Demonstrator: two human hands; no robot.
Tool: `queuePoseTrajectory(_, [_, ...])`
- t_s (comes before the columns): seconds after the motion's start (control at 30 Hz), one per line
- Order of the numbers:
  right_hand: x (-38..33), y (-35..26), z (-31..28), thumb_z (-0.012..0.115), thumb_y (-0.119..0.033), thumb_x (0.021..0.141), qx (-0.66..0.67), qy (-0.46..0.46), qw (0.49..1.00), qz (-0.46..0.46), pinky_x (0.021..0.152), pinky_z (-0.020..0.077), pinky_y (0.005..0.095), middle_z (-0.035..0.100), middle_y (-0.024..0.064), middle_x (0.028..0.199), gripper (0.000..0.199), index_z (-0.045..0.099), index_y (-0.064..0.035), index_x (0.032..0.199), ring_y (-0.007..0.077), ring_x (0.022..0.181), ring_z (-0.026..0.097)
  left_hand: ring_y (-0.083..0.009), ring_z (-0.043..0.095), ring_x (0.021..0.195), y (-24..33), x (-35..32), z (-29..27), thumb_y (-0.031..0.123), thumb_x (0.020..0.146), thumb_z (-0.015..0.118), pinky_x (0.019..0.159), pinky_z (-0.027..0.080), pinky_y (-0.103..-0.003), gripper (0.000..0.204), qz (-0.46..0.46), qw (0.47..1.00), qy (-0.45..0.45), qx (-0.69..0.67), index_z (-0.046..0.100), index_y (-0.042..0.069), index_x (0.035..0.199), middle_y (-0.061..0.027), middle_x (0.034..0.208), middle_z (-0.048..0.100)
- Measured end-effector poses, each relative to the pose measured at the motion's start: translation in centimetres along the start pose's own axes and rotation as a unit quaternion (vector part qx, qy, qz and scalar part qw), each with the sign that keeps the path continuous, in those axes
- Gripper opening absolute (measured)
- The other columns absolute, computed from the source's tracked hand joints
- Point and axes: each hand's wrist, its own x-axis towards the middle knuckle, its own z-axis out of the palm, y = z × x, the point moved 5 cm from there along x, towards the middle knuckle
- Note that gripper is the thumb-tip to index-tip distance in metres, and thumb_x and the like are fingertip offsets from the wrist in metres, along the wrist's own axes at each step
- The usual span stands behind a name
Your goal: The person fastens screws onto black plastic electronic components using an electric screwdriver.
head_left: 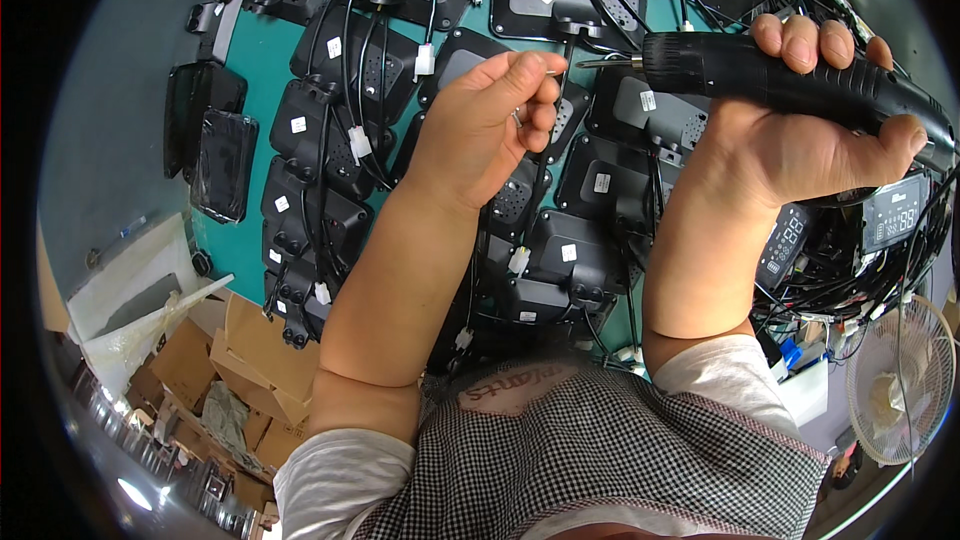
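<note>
Right hand [800,140] gripping black electric screwdriver [790,80], bit pointing left toward left hand [490,125], whose fingertips pinch a small screw [517,117] just beside the tip, above black display housings [570,255] on green table [255,65]

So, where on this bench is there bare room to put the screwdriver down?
Little room. The green mat shows bare only in a strip at its left edge, between the black housings and two wrapped black panels. The middle is packed with housings and cables; the right, by the lit displays, is tangled with wires. The grey surface further left looks free.
</note>
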Motion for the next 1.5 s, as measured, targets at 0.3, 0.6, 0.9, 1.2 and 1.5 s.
queuePoseTrajectory(0.3, [-0.8, 0.7, 0.9, 0.058, -0.057, 0.067, 0.026, -0.005, 1.000, -0.009, 0.057, 0.0407, 0.0341, 0.053, 0.0050, 0.071, 0.053, 0.058, -0.0087, 0.089, 0.0168, 0.058, 0.049, -0.0153, 0.060, 0.067, 0.1, 0.0, 0.7, 0.039, 0.091, 0.045, 0.047, 0.040, -0.020, 0.035, 0.008, 0.997, 0.070, 0.026, 0.052, 0.006, 0.083, -0.0051, 0.075, 0.058])
queuePoseTrajectory(0.6, [-0.7, 0.9, 0.7, 0.059, -0.057, 0.067, 0.050, -0.016, 0.999, -0.004, 0.058, 0.0412, 0.0344, 0.052, 0.0045, 0.072, 0.054, 0.057, -0.0077, 0.089, 0.0171, 0.058, 0.048, -0.0117, 0.059, 0.060, 0.5, 0.2, 1.0, 0.038, 0.089, 0.048, 0.042, 0.037, -0.017, 0.034, 0.023, 0.994, 0.091, 0.049, 0.054, 0.005, 0.086, -0.0058, 0.073, 0.059])
queuePoseTrajectory(0.9, [-0.1, 1.0, -0.1, 0.059, -0.057, 0.067, 0.018, -0.015, 1.000, 0.015, 0.057, 0.0411, 0.0347, 0.052, 0.0046, 0.071, 0.054, 0.057, -0.0081, 0.089, 0.0174, 0.057, 0.047, -0.0096, 0.056, 0.058, 0.3, 0.6, 0.4, 0.034, 0.088, 0.053, 0.041, 0.034, -0.016, 0.030, 0.047, 0.996, 0.068, 0.034, 0.055, 0.004, 0.085, -0.0044, 0.072, 0.058])
queuePoseTrajectory(1.2, [-0.1, 1.5, -0.9, 0.061, -0.057, 0.066, 0.008, 0.013, 1.000, 0.012, 0.057, 0.0427, 0.0353, 0.054, 0.0052, 0.071, 0.052, 0.057, -0.0106, 0.088, 0.0184, 0.058, 0.050, -0.0027, 0.039, 0.051, 0.5, 0.5, 0.8, 0.028, 0.084, 0.060, 0.041, 0.028, -0.016, 0.029, 0.057, 0.995, 0.076, 0.044, 0.056, -0.001, 0.087, -0.0011, 0.069, 0.051])
queuePoseTrajectory(1.5, [0.2, 1.7, -0.1, 0.058, -0.055, 0.069, 0.036, -0.032, 0.998, 0.034, 0.057, 0.0401, 0.0336, 0.053, 0.0062, 0.073, 0.051, 0.060, -0.0087, 0.091, 0.0176, 0.059, 0.048, -0.0033, 0.040, 0.048, 1.1, 0.2, 1.4, 0.026, 0.082, 0.062, 0.042, 0.031, -0.017, 0.027, 0.096, 0.978, 0.095, 0.161, 0.058, -0.001, 0.080, 0.0015, 0.058, 0.049])
